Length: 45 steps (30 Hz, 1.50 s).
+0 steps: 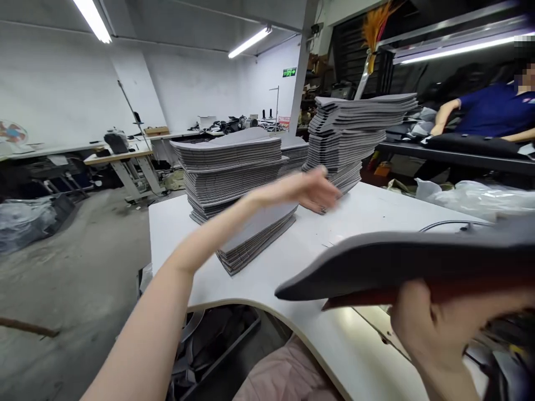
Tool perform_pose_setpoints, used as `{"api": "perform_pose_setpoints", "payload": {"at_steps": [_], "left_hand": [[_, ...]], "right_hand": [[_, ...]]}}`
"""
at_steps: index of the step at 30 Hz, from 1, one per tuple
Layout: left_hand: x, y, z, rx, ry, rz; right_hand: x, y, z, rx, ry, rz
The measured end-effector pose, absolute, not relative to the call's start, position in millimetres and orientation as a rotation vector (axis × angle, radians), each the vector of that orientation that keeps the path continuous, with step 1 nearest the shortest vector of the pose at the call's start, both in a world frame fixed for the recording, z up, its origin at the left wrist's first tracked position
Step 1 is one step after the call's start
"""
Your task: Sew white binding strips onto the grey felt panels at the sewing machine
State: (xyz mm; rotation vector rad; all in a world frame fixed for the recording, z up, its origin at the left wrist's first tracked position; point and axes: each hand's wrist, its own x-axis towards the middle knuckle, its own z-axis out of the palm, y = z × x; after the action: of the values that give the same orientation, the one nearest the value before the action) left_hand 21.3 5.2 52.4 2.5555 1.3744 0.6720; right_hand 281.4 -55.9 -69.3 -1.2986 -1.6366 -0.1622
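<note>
My left hand (pixel 320 192) reaches out over the white table (pixel 368 206), blurred by motion, with its fingers stretched and nothing visible in them. Close behind it rises a tall stack of grey padded panels (pixel 343 136). Under my left forearm lies a lower pile of the same panels (pixel 254 236), beside a higher stack (pixel 234 172). At the right, my right hand (pixel 422 317) grips a dark grey panel with a reddish-brown underside (pixel 401 267) from below, holding it above the table edge. The far end of that panel runs out of view.
A co-worker in a dark blue shirt (pixel 497 111) sits at a bench at the far right, hands on black material. Clear plastic wrapping (pixel 480 197) lies at the table's right side. Further left stands a sewing table (pixel 121 156). The table has a curved front edge (pixel 251 303).
</note>
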Motion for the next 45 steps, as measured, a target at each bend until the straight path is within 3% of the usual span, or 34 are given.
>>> {"api": "perform_pose_setpoints", "payload": {"at_steps": [2, 4, 8, 14, 15, 16, 18, 22, 26, 31, 38, 45], "left_hand": [[-32, 26, 72, 2.542, 2.008, 0.873], [-82, 37, 84, 2.405, 2.362, 0.894], [-139, 24, 104, 2.178, 2.765, 0.726], [-63, -8, 114, 2.305, 2.870, 0.181], [-35, -16, 105, 2.369, 2.833, 0.068], [-5, -26, 92, 2.456, 2.728, -0.279], [50, -53, 57, 2.655, 2.145, -0.773], [120, -104, -16, 2.760, 0.998, -0.808], [146, -87, -55, 2.587, 0.696, -0.442], [168, 7, -95, 2.502, 0.946, 0.133], [184, 67, -156, 2.366, 0.828, 0.241], [198, 59, -169, 2.495, 1.005, 0.332]], "right_hand": [[274, -50, -42, -1.150, -1.640, -0.146], [271, -46, -39, -1.113, -1.777, -0.081], [274, -38, -94, -1.264, -2.017, 0.182], [276, -38, -170, -1.366, -1.759, 0.581], [274, -41, -172, -1.367, -1.689, 0.671], [271, -44, -173, -1.351, -1.608, 0.777], [265, -50, -171, -1.276, -1.414, 1.031], [263, -58, -177, -1.154, -1.120, 1.323], [281, -62, -196, -1.234, -1.073, 1.231], [295, -64, -216, -1.330, -1.085, 1.070], [322, -76, -205, -1.411, -1.286, 0.917], [360, -94, -207, -0.979, -2.351, -0.047]]}}
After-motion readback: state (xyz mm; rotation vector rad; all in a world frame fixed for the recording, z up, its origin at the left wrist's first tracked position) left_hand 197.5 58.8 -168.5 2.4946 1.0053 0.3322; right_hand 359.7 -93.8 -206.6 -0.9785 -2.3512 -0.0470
